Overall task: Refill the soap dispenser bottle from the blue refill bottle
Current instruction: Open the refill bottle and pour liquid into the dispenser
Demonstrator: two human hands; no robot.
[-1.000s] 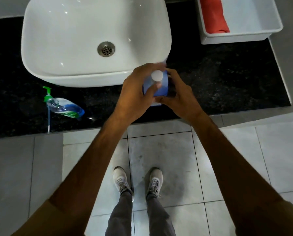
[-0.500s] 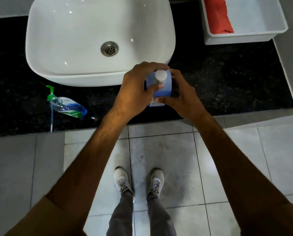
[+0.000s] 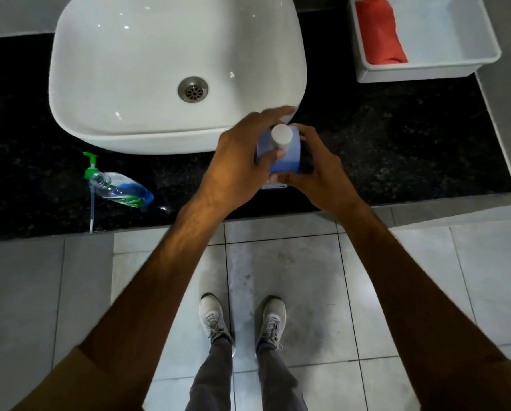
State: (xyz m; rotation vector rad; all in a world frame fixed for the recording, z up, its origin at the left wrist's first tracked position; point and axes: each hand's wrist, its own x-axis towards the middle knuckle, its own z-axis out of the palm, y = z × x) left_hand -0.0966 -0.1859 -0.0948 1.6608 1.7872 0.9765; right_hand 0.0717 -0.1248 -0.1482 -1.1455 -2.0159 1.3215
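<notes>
The blue refill bottle (image 3: 287,157) with a white cap (image 3: 281,135) stands upright on the black counter (image 3: 411,137) in front of the sink's right corner. My left hand (image 3: 239,161) wraps its left side, thumb at the cap. My right hand (image 3: 316,170) grips the right side. The clear soap dispenser bottle (image 3: 120,189), holding some blue liquid, lies on its side at the left; its green pump (image 3: 90,167) with a long tube lies beside the neck, apart from the bottle.
A white basin sink (image 3: 147,54) fills the back of the counter. A white tub (image 3: 468,66) with a folded red cloth (image 3: 380,31) stands at the back right. The counter's front edge runs just below my wrists; tiled floor and my shoes lie beneath.
Both hands stay on the blue bottle, which has hardly shifted on the counter. The camera has drifted a little; the left fingers reach slightly further over the bottle's top.
</notes>
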